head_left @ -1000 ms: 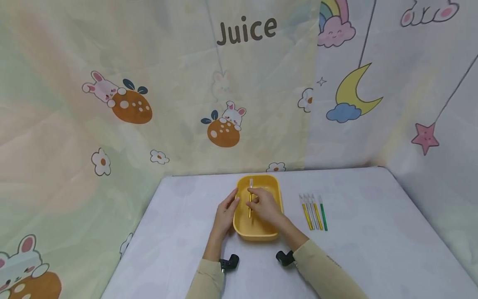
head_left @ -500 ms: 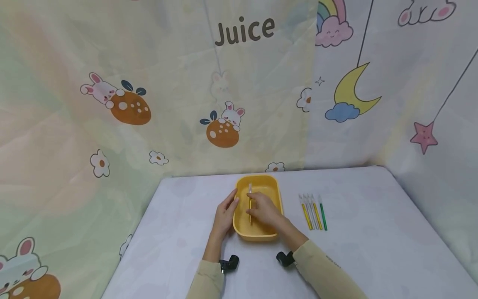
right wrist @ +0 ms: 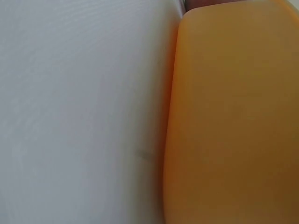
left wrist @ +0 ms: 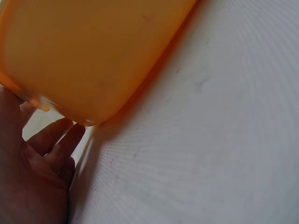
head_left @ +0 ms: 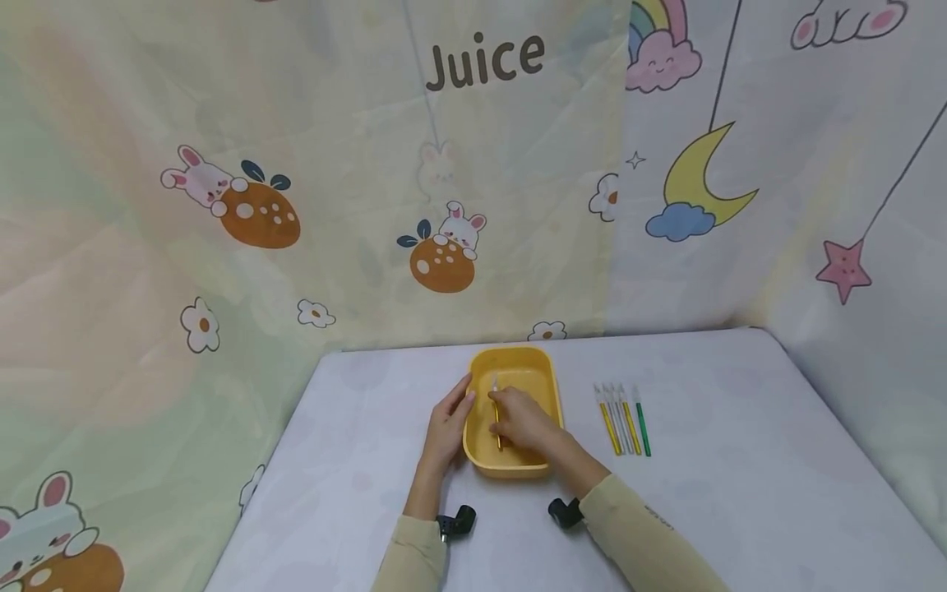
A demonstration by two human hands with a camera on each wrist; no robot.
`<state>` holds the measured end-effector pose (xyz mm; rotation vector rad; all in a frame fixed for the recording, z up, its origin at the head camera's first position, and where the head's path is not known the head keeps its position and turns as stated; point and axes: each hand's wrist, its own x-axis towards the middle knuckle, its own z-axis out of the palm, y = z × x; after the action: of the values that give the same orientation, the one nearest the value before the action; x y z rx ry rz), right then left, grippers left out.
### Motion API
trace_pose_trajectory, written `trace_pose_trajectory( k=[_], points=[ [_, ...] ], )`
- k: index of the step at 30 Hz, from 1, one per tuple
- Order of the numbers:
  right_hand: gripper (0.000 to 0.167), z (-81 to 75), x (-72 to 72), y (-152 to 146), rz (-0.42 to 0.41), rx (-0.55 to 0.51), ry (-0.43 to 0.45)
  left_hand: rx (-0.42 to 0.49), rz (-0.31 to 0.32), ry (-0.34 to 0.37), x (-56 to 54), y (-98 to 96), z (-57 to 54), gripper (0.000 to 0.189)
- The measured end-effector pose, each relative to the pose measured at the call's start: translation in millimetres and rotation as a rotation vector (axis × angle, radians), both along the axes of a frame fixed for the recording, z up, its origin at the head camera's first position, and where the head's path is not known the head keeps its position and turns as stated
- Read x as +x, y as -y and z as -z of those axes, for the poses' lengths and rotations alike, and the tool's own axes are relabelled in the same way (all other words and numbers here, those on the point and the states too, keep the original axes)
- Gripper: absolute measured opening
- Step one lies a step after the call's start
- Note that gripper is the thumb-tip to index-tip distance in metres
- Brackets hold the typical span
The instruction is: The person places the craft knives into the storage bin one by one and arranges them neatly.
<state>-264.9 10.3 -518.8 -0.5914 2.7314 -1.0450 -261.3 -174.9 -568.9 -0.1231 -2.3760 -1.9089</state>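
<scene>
A yellow tray lies on the table, its outer wall large in both wrist views. My left hand rests at the tray's left side, fingers fairly straight. In the left wrist view the fingertips touch the wall near a corner. Over the inside of the tray, my right hand pinches a slim gold pen-like tool with a pale, clear-looking tip at its far end. The tool points lengthwise along the tray. The right wrist view does not show the pinching fingers.
Right of the tray, several similar slim tools lie side by side, gold, silver and green, with pale tips pointing away. A white cloth covers the table. A printed cloth wall stands behind it.
My right hand has drawn the gold tool towards me, down the inside of the tray, and its near end has swung slightly right. The left hand stays at the tray's side.
</scene>
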Motion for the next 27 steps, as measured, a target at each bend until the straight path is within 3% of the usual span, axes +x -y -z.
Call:
trace_pose_trajectory(
  k=[8,15,27],
  points=[
    [0.057,0.7,0.2,2.0,0.005,0.028,0.014,0.004,-0.001,-0.001,1.1,0.0,0.4,0.045],
    [0.06,0.8,0.4,4.0,-0.018,0.008,0.084,0.005,0.0,-0.001,1.4,0.1,0.0,0.043],
    [0.06,1.3,-2.3,4.6,-0.034,0.028,0.063,0.013,0.008,-0.005,1.3,-0.9,-0.1,0.045]
  ],
)
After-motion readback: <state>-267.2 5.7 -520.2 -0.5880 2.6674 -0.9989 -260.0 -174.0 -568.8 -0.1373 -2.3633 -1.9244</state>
